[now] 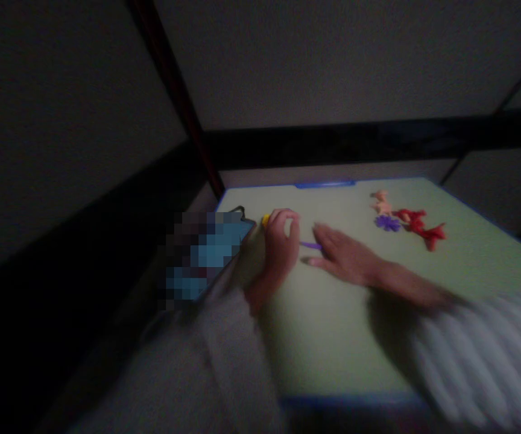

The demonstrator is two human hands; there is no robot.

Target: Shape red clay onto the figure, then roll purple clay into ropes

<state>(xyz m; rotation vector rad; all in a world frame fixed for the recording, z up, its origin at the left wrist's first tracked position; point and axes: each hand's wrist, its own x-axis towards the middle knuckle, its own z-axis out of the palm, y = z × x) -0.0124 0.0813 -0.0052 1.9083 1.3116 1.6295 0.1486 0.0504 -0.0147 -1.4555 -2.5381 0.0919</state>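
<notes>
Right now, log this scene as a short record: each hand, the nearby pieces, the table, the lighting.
Left hand: curled, grip unclear
Right hand: open, palm down over one end of the purple strip
Between hands: purple strip, thin
Beside left hand: yellow piece, partly hidden
Beyond right hand, toward the right: peach piece, purple piece, red pieces
Table: pale green top, blue edging
Lighting: dim, picture blurred
</notes>
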